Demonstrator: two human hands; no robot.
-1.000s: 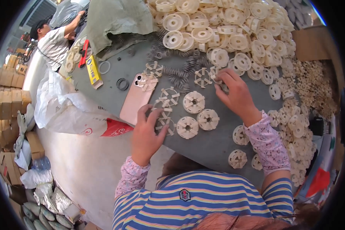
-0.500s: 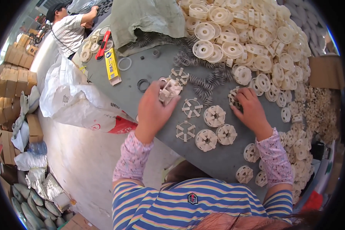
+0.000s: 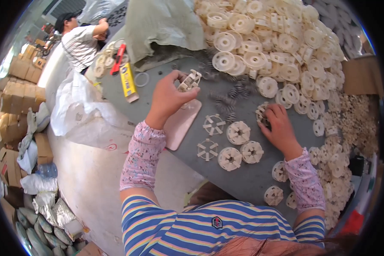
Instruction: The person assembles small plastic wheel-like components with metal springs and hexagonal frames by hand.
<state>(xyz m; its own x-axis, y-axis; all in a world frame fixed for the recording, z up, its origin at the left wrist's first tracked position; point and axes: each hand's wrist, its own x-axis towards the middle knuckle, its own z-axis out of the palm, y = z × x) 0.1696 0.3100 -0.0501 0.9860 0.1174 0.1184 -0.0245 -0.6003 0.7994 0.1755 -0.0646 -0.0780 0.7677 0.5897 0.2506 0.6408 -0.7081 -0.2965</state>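
Note:
My left hand point(image 3: 168, 96) is closed round a cream slotted plastic wheel point(image 3: 190, 82), raised and tilted on edge. Below that hand a pale pink flat slab with rounded corners point(image 3: 183, 126) reaches over the table's edge. My right hand point(image 3: 279, 128) rests on the table with fingers curled on another slotted wheel point(image 3: 262, 112), partly hidden by them. Between the hands lie spoked rings point(image 3: 214, 124) and three assembled slotted wheels point(image 3: 238, 132). Dark coil springs point(image 3: 240, 88) are loosely heaped beyond them, some blurred.
A big pile of cream plastic wheels point(image 3: 286, 42) covers the far right. A yellow box point(image 3: 129, 83), a red utility knife point(image 3: 118, 59) and a white ring point(image 3: 142, 79) lie far left. A white sack point(image 3: 87, 119) hangs beside the table; a co-worker point(image 3: 79, 45) sits beyond.
My left hand has risen with its wheel, and the pale slab now shows under it. The spoked ring and dark rings near that hand no longer show. My right hand has barely moved.

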